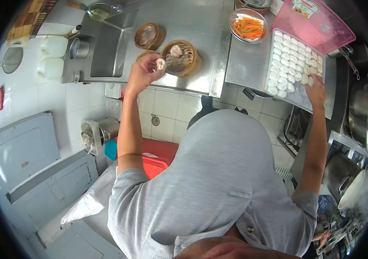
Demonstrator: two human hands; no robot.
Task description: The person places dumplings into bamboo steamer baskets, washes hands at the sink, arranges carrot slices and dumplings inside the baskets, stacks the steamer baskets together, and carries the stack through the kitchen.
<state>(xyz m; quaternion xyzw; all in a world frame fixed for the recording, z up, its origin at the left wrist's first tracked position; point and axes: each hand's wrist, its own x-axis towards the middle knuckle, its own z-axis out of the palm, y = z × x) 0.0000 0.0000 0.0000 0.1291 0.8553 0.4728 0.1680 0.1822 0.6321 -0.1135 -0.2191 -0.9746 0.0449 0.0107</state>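
My left hand (pixel 143 74) is closed on a small pale dumpling (pixel 161 64), held just left of a round bamboo steamer (pixel 195 64). Inside that steamer lies a pinkish piece (pixel 176 51). Behind it on the steel counter is a second bamboo steamer (pixel 161 38), and part of another round one shows behind my left hand. Over at the right, my right hand (pixel 316 91) reaches to the front edge of a tray (pixel 271 47) filled with rows of white dumplings (pixel 284 61). Its fingertips touch a dumpling there, partly hidden.
A metal bowl of orange and green strips (pixel 248 26) stands behind the tray's left side. The pink plastic bin (pixel 322 26) leans behind the tray. At the left are a sink (pixel 108 52) and a metal pot (pixel 79 48). Large pots (pixel 365 103) stand at the far right.
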